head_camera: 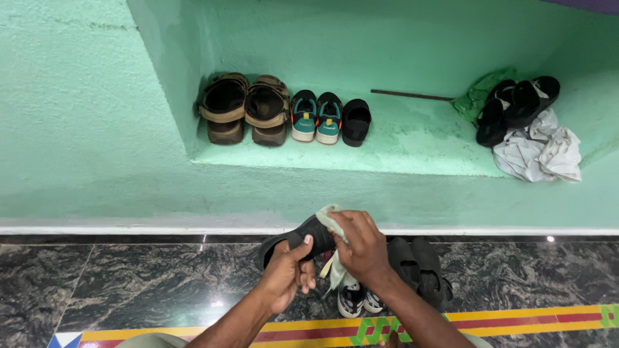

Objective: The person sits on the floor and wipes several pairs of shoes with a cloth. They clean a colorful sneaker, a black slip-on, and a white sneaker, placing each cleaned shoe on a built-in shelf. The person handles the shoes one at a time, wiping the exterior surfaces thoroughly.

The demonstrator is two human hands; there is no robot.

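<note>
left hand (285,274) grip under black shoe (298,241), right hand (362,248) pressing cloth (330,219) on top

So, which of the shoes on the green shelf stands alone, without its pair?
The small black shoe, right of the teal sneakers. The brown sandals and black sandals come in twos.

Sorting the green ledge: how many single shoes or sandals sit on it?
7: two brown sandals, two teal sneakers and one black shoe at left; two black sandals at right. Cloth may hide more.
</note>
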